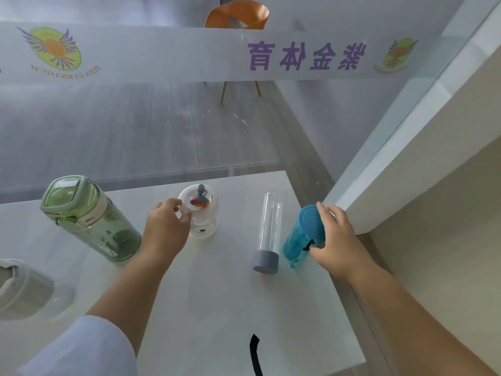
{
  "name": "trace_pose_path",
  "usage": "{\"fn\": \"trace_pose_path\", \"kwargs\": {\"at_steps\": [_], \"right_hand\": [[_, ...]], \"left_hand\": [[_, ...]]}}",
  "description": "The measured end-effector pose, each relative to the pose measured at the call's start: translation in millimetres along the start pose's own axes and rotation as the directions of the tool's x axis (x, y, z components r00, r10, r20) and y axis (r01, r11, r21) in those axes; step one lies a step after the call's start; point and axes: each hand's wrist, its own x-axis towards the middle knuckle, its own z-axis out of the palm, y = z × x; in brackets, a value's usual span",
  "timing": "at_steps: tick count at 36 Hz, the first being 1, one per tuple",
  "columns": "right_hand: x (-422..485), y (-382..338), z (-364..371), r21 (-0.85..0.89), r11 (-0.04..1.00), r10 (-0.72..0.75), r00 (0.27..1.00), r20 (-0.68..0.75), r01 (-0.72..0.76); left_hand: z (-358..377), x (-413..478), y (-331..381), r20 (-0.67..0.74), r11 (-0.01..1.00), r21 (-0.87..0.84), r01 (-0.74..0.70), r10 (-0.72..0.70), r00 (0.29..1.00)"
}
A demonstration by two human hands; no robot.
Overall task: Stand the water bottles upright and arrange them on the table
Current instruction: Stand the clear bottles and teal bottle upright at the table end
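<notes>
White sleeve (89, 346); hands grip clear round bottle (202, 213), blue bottle (302, 237).

A frosted band (189, 50) across the glass wall, well beyond both hands, carries four large purple characters (306, 56), seen mirrored; they read 紫金体育. At each end of the band sits a winged round emblem (55, 48) with small mirrored lettering beneath, too blurred to read. The green bottle (92, 221), left of the left hand (165, 229), has white lettering (107, 249) low on its side, upside down and unclear. The small clear bottle (202, 213) at that hand's fingertips bears a tiny dark mark, illegible.
</notes>
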Motion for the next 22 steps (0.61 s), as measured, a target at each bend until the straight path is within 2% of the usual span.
{"fn": "trace_pose_path", "kwargs": {"at_steps": [9, 16, 19, 22], "right_hand": [[-10, -12, -26, -0.064, 0.993, -0.103, 0.994, -0.047, 0.100], [-7, -7, -36, -0.038, 0.997, -0.074, 0.993, -0.088, 0.071], [-5, -3, -35, -0.035, 0.997, -0.065, 0.995, -0.080, 0.062], [-3, 0, -32, -0.025, 0.999, -0.050, 0.995, -0.087, 0.048]], "left_hand": [[1, -30, -1, -0.034, 0.998, 0.027, -0.055, 0.056, 0.998], [27, -59, 19, -0.001, 0.985, 0.046, -0.167, 0.167, 0.986], [44, -60, 28, 0.086, 0.968, 0.066, -0.241, 0.235, 0.968], [67, -56, 33, 0.272, 0.951, 0.147, -0.273, 0.227, 0.935]]}}
